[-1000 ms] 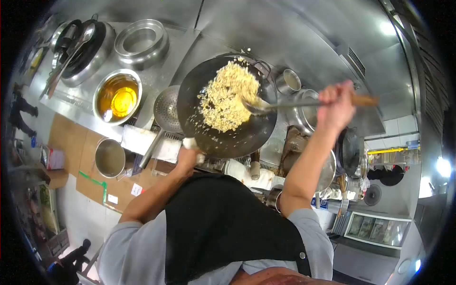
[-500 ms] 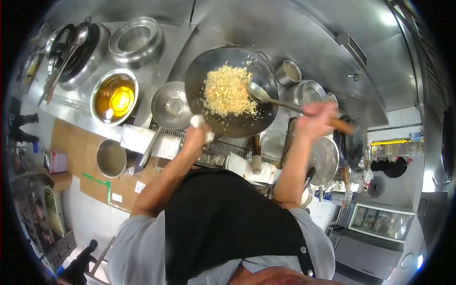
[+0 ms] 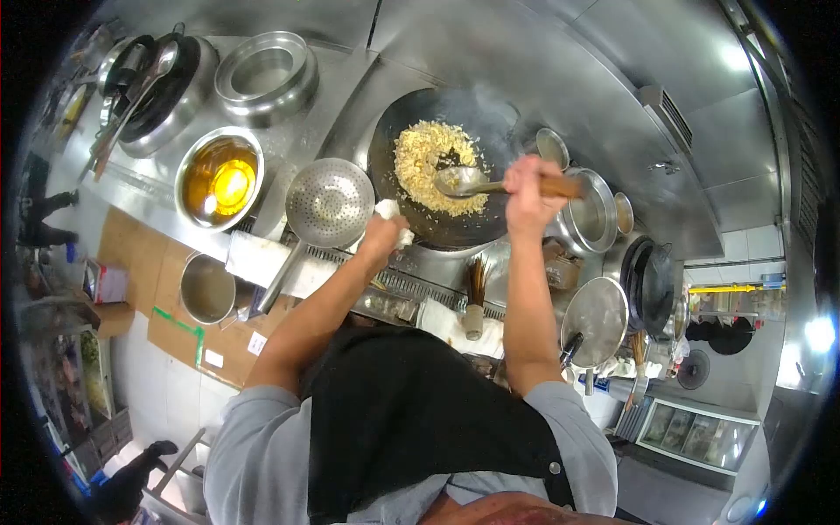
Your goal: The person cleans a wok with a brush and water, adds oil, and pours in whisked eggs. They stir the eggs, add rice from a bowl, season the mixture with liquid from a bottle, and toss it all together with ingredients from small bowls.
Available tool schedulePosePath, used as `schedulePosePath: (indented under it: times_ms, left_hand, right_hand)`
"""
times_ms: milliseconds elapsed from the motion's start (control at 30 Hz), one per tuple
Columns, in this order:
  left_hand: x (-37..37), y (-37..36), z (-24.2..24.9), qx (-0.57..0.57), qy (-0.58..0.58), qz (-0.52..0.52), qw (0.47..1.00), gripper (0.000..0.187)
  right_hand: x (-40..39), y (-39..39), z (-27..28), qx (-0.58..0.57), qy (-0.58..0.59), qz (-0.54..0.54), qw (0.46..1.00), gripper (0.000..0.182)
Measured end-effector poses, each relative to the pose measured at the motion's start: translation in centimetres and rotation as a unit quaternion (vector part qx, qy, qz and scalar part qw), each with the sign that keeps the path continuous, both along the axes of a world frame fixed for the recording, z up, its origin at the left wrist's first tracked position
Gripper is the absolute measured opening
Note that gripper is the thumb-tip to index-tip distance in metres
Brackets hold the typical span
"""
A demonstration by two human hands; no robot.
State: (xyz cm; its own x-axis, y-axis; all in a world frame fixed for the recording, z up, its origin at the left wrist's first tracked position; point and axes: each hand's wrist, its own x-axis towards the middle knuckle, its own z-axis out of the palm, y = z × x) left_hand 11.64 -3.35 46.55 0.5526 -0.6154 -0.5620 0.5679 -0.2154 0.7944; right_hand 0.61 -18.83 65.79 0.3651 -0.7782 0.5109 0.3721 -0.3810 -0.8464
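A dark wok (image 3: 442, 229) sits at the middle of the range with loose, yellowish fried rice (image 3: 418, 157) spread in it. My right hand (image 3: 531, 197) is closed round the wooden handle of a ladle (image 3: 459, 181), whose bowl presses into the rice. At the wok's near left edge, my left hand (image 3: 380, 241) is closed on a folded white cloth (image 3: 388, 210). The cloth and fingers hide the part of the wok they grip. Just left of that hand lies a perforated strainer (image 3: 330, 203), its handle pointing toward me.
A bowl of golden oil (image 3: 219, 179) stands on the left of the counter, with stacked metal pots (image 3: 265, 74) behind it. A bamboo brush (image 3: 474, 306) rests at the front edge. Right of the wok are metal pots (image 3: 591, 219) and a large strainer (image 3: 595, 322).
The wok has come down from a tilt and moved away from me. My right hand has drawn the ladle nearer and lower in the rice, which is now more spread out.
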Motion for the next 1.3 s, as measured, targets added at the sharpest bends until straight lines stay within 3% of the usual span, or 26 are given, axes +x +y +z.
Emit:
schedulePosePath:
  times_ms: [100,133,267,367,400,533,633,667,767,900,933,1000,1033,1133,1233,1300]
  left_hand:
    - [0.0,-0.1,0.6,0.001,0.010,0.012,1.000,0.019]
    - [-0.1,-0.2,0.8,-0.002,0.012,0.019,1.000,0.019]
    - [-0.1,0.0,0.6,-0.010,0.018,0.024,1.000,0.022]
    - [0.0,-0.1,0.4,0.006,0.027,0.015,1.000,0.020]
    - [0.0,0.0,0.4,0.006,0.027,0.016,1.000,0.021]
    - [-0.2,-0.3,-0.4,-0.004,0.019,0.032,0.999,0.020]
    - [-0.5,-0.6,-0.3,-0.018,0.021,0.050,0.998,0.021]
    - [-0.5,-0.5,0.3,-0.021,0.022,0.055,0.998,0.021]
    - [-0.6,-0.3,1.5,-0.010,0.015,0.043,0.999,0.022]
    - [-0.7,-0.5,0.8,-0.011,0.009,0.053,0.999,0.021]
    - [-0.8,-0.4,1.1,-0.009,0.000,0.048,0.999,0.020]
    - [-0.6,-0.2,1.0,-0.006,-0.013,0.040,0.999,0.020]
    - [-0.5,-0.5,0.5,-0.006,-0.014,0.040,0.999,0.020]
    - [-0.6,-0.4,0.4,-0.003,-0.011,0.038,0.999,0.021]
    - [-0.7,0.0,1.3,0.008,-0.021,0.021,1.000,0.021]
    - [-0.2,0.0,2.0,0.009,-0.014,0.011,1.000,0.024]
  right_hand:
    - [0.2,-0.7,-3.1,-0.082,-0.031,0.066,0.994,0.023]
    - [1.8,-0.5,-3.3,-0.038,-0.033,0.122,0.991,0.022]
    - [0.3,-1.0,0.4,-0.023,-0.043,0.120,0.992,0.022]
    - [1.0,0.6,-2.1,-0.030,-0.075,0.144,0.986,0.016]
    - [1.1,-1.1,-4.4,-0.082,0.020,0.178,0.980,0.013]
    - [1.1,-1.9,0.5,-0.017,-0.093,0.181,0.979,0.015]
    - [2.3,-2.8,-2.7,-0.012,-0.145,0.146,0.979,0.018]
    - [3.5,-1.9,-3.2,-0.010,-0.055,0.115,0.992,0.021]
    - [3.1,-2.3,1.2,-0.024,0.039,0.107,0.993,0.024]
    - [1.5,-5.4,-1.8,-0.036,-0.150,0.091,0.984,0.019]
    - [2.4,-4.5,-3.7,-0.019,-0.105,0.008,0.994,0.023]
    - [2.6,-4.2,-4.8,-0.034,0.028,0.046,0.998,0.024]
    - [2.6,-3.3,-2.7,-0.064,0.070,0.064,0.993,0.025]
    - [1.4,-4.3,0.2,-0.056,-0.035,0.009,0.998,0.024]
    - [3.4,-5.3,-3.8,-0.032,-0.093,-0.010,0.995,0.025]
    - [3.8,-5.3,-4.4,0.017,-0.077,0.045,0.996,0.015]
